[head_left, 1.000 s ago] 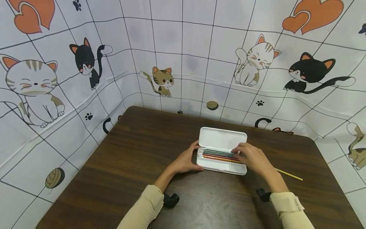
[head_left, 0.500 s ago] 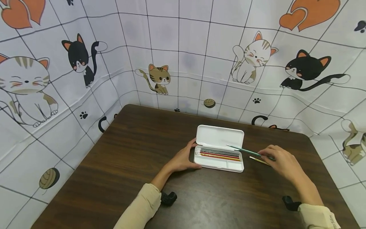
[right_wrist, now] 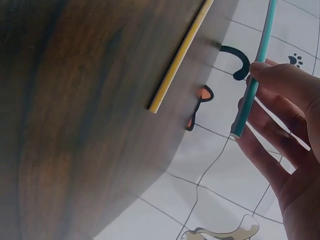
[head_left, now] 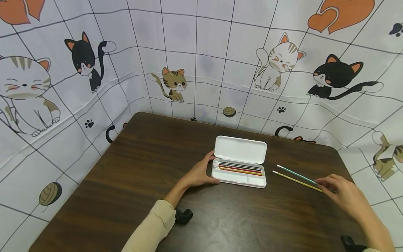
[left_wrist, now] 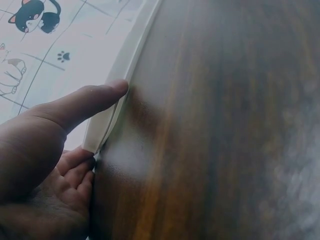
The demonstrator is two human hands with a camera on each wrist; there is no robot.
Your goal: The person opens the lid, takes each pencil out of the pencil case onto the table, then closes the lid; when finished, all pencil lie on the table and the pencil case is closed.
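Observation:
A white pencil case [head_left: 240,149] lies with its lid up near the table's back. Several pencils [head_left: 240,168], dark, red and yellow, lie side by side inside it. My left hand [head_left: 196,175] grips the case's left end, thumb at the front edge and fingers behind; in the left wrist view the thumb [left_wrist: 95,97] presses the white side. To the right of the case, my right hand [head_left: 347,194] pinches a teal pencil [head_left: 297,174] near one end between thumb and fingers. Just in front of it, a yellow pencil [head_left: 297,181] lies on the wood, roughly parallel.
The dark wooden table [head_left: 151,154] has its back edge close to a wall covering [head_left: 207,42] printed with cats and grid lines. A black strap-like piece [head_left: 184,216] sits at the left wrist, another [head_left: 351,244] at the right.
My right hand has lifted the teal pencil out of the case and carried it right, to beside the yellow one. My left hand keeps its grip on the case.

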